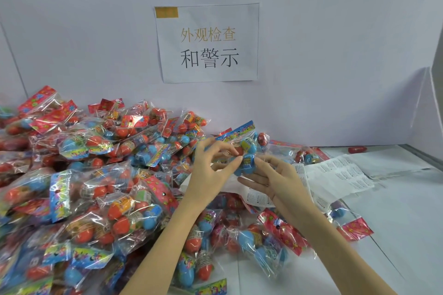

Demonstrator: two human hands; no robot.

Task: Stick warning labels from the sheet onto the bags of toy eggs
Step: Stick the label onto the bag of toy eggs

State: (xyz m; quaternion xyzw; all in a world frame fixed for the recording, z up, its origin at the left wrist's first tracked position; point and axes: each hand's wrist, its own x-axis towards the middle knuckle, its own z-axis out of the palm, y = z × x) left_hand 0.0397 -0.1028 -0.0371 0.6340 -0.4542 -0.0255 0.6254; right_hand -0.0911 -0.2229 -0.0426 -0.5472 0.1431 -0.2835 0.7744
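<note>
A clear bag of blue and red toy eggs (247,151) with a blue header card is held up above the table's middle. My left hand (211,170) pinches its lower left side between thumb and fingertips. My right hand (275,179) lies under and beside the bag, its fingers curled against the bag's blue egg. Beneath my hands and stretching right lies the white sheet of warning labels (335,175), printed with small black text. I cannot make out a separate label on my fingers.
A big heap of egg bags (96,175) covers the left half of the white table (407,223). Several bags (275,235) lie near my right forearm. A loose red egg (357,149) sits by the back wall. A paper sign (208,43) hangs on the wall.
</note>
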